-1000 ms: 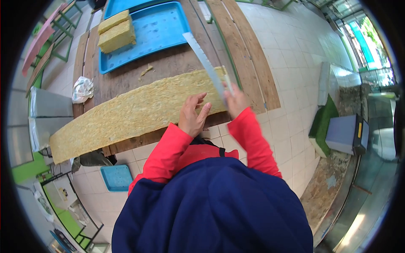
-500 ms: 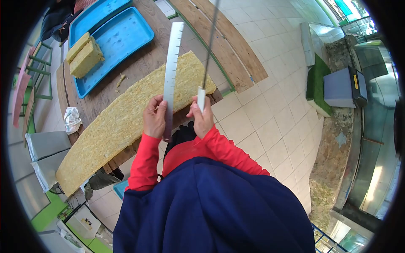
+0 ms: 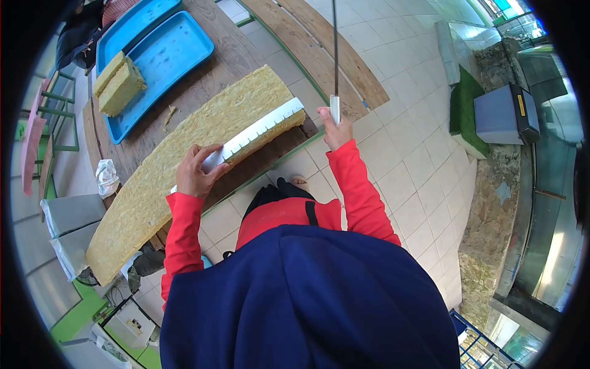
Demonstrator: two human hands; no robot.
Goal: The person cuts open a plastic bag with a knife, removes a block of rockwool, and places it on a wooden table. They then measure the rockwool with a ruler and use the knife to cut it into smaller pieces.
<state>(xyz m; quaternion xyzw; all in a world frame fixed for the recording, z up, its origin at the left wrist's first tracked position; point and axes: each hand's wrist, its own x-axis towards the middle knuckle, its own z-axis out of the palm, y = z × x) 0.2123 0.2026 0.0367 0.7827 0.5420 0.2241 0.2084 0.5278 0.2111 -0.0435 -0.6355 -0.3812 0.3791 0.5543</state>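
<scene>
My left hand (image 3: 196, 171) grips a white ruler with a notched edge (image 3: 261, 129) and lays it along the near edge of a long yellowish fibrous slab (image 3: 166, 169), which looks like rockwool. The thumb and fingers close around the ruler's lower part. Held out to the right of the slab's end, my right hand (image 3: 338, 131) is closed on the white handle of a long thin knife (image 3: 335, 55). Its blade points up and away from me, seen nearly edge-on, apart from the slab.
The slab lies on a wooden table (image 3: 236, 40). Blue trays (image 3: 178, 46) stand at the back left, with cut blocks of the same material (image 3: 120, 89) on one. A crumpled white bag (image 3: 106, 176) is at the left. A wooden bench (image 3: 344, 74) runs beyond the table.
The ruler has swung down from upright to lie along the slab's near edge. My left hand moved left and down; my right hand moved right and up with the knife.
</scene>
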